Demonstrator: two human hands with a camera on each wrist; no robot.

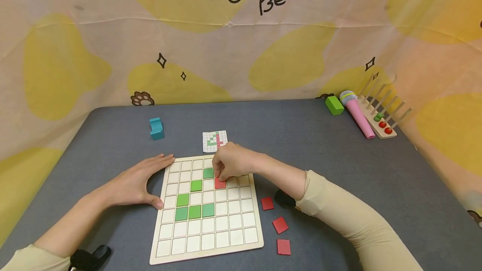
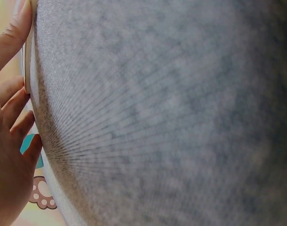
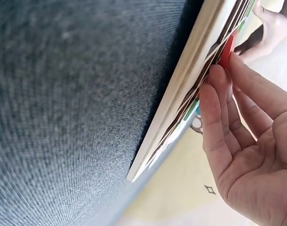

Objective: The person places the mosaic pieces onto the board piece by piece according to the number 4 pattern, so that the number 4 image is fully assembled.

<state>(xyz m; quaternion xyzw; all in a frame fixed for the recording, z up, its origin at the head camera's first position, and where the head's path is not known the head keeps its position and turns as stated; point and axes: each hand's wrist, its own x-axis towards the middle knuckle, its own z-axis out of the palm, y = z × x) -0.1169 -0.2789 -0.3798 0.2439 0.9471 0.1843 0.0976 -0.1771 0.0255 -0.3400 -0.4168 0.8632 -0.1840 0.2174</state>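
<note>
- Nearest me, lower right: the right sleeve [image 1: 350,216].
- Lower centre: the board [image 1: 207,241], presumably steadied by the left hand [image 1: 133,182], fingers spread, gripping nothing.
- Right hand [image 1: 237,160] pinches a red tile [image 1: 220,184] just below frame centre, I'd guess for square seating.

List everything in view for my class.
Backdrop: 1, cream-yellow, rear
Table: 1, grey, foreground
Grid board: 1, cream, table
Green tiles: 6, green, on board
Red tiles: 4, red, at and beside board
Pattern card: 1, white, beyond board
Blue block: 1, blue, rear left
Green block: 1, green, rear right
Microphone: 1, pink, right
Peg rack: 1, wooden, right
Beads: several, red and green, rack
Wrist cameras: 2, black, wrists
Sleeves: 2, cream, forearms
Left hand: 1, board's left edge
Right hand: 1, pinching red tile
</note>
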